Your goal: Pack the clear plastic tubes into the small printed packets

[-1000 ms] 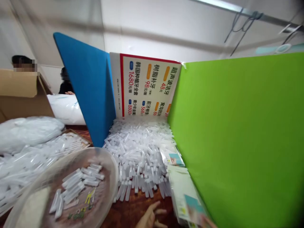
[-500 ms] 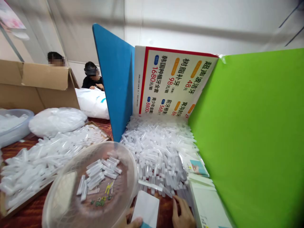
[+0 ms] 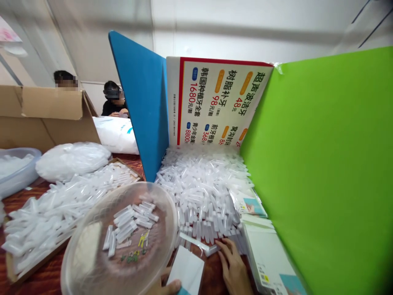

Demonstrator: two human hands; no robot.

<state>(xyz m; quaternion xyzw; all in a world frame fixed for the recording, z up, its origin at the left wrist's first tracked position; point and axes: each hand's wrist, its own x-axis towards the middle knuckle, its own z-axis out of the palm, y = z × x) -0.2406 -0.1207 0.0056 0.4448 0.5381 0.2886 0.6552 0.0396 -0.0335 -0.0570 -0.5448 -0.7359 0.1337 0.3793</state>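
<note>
white and teal packet [image 3: 187, 268], green panel [image 3: 325, 155]

On a table [image 3: 213, 273], a heap of tubes [image 3: 205, 184] lies between a left panel [image 3: 138, 102] and a right panel [image 3: 322, 164], before a board [image 3: 211, 102]. Packets [image 3: 260, 243] lie beside the right panel. Nearer left, a basin [image 3: 167, 241] holds loose tubes [image 3: 126, 223]; farther left, a tray [image 3: 43, 261] holds more.

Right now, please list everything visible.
Tubes: many, whitish, centre and bowl
Bowl: one, translucent, left
Bits: several, yellow and green, bowl
Panels: three, blue, white, green, around centre
Packets: several, white and teal, right
Tray: one, brown, left
Bags: two, white, behind tray
Basin: one, bluish, far left
Box: one, brown, upper left
People: two, one in black, background
Table: one, reddish, underneath
Back wall: one, white
Left hand: one, bottom, holding packet
Right hand: one, bottom, at tube
</note>
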